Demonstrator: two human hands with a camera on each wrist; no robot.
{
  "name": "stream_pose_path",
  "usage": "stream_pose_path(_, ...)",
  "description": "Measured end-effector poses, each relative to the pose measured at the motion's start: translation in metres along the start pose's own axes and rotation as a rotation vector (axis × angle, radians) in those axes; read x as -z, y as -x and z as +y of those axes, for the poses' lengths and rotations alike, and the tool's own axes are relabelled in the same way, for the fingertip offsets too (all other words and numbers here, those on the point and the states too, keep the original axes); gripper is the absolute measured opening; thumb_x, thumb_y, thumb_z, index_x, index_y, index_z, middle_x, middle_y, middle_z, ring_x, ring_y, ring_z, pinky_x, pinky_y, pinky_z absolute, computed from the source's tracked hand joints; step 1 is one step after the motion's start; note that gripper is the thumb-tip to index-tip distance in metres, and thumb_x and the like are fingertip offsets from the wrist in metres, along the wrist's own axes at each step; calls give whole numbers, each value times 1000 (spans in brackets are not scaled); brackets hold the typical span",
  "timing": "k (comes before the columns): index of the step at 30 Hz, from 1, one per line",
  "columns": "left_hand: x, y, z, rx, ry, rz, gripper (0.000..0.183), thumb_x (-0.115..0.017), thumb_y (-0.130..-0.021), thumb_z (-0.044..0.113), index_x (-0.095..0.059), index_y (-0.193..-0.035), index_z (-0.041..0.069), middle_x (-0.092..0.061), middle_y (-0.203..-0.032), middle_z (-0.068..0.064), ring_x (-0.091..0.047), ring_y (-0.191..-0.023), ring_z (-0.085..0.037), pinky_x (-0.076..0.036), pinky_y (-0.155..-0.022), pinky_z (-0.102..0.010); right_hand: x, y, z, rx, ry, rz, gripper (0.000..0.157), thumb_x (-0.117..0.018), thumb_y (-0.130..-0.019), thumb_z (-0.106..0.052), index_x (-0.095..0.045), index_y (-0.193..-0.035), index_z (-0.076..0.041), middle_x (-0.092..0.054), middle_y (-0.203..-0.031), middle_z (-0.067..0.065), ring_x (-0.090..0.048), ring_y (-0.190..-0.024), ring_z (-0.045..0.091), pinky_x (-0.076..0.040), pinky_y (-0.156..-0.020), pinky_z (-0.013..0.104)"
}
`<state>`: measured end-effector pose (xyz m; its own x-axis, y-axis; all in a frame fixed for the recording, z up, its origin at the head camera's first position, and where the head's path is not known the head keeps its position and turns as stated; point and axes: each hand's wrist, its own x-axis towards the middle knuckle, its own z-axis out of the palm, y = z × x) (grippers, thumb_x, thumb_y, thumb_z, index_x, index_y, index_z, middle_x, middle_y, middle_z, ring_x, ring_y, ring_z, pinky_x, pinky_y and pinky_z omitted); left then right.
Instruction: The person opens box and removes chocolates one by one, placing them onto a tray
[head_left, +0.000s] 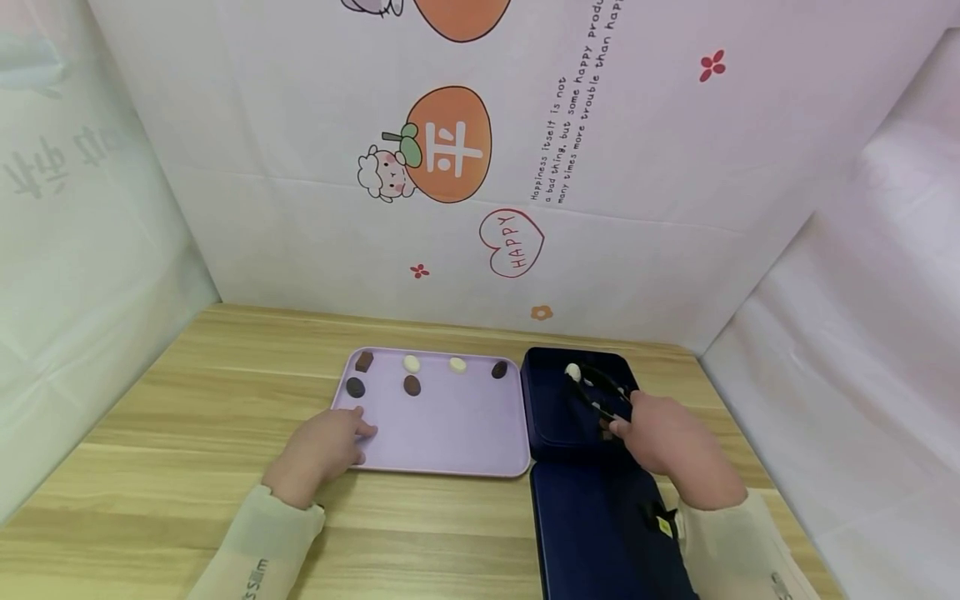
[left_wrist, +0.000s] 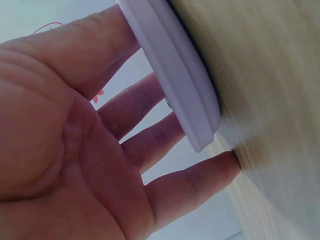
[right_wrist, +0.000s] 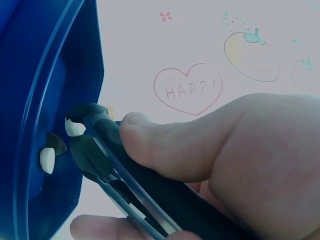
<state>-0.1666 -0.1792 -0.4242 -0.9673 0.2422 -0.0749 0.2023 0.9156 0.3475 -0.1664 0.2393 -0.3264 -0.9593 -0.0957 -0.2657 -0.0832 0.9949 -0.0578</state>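
Note:
My right hand (head_left: 667, 442) grips black-handled tongs (right_wrist: 165, 205) over a dark blue box (head_left: 534, 417). Between the tong tips is a rounded white chocolate (right_wrist: 75, 128). Inside the box lie another white piece (right_wrist: 47, 160) and a dark piece (right_wrist: 57, 143). My left hand (head_left: 322, 446) rests on the near left corner of a lilac tray (head_left: 450, 433). In the left wrist view its fingers reach over the rim, and the little finger touches the table. On the tray are a brown square chocolate (head_left: 363, 361), white ovals (head_left: 412, 364), and dark and brown ovals (head_left: 356, 387).
A flat dark blue lid (head_left: 592, 533) lies in front of the box, near my right forearm. The box stands against the tray's right side on a wooden table (head_left: 187, 417). A printed white cloth (head_left: 300, 233) hangs behind, with pale sheets at both sides.

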Motion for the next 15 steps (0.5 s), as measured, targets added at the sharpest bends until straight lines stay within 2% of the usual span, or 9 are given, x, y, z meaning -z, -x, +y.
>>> stream_pose_path(3,0,0,0,0,1,0,35,-79,-79,5,-76,-114,8,-57,-136,-22,-54,-122,-45,-45,-100,-55,1,2,-1,-5,2,9,66,-54,-104,-27,-31,-142,22,-63,-109,33,-65,-88,42,-54,-77,54)
stream_pose_path(5,0,-1,0,0,2,-1,35,-79,-79,5,-76,-114,8,-57,-136,-22,-54,-122,-45,-45,-100,-55,2,2,-2,-13,-3,11,69,-53,-104,-28,-27,-144,21,-66,-93,25,-65,-79,37,-54,-73,52)
stream_pose_path(7,-1,-1,0,0,2,-2,35,-79,-79,5,-76,-114,8,-57,-136,-22,-54,-122,-45,-45,-100,-55,2,3,-2,-19,-13,13,71,-51,-105,-30,-23,-146,20,-64,-78,15,-63,-69,31,-54,-70,51)
stream_pose_path(10,-1,-1,-1,2,4,-4,35,-79,-79,4,-76,-114,8,-57,-137,-22,-53,-122,-45,-44,-100,-55,2,4,-4,-26,-35,18,74,-49,-106,-34,-18,-149,17,-56,-65,6,-60,-63,26,-53,-68,50)
stream_pose_path(15,0,0,0,9,10,-6,35,-79,-79,4,-76,-114,8,-56,-137,-22,-53,-123,-45,-44,-100,-55,3,5,-10,-21,-60,74,75,-50,-105,-36,-18,-150,16,-57,-65,6,-64,-72,33,-53,-71,53)
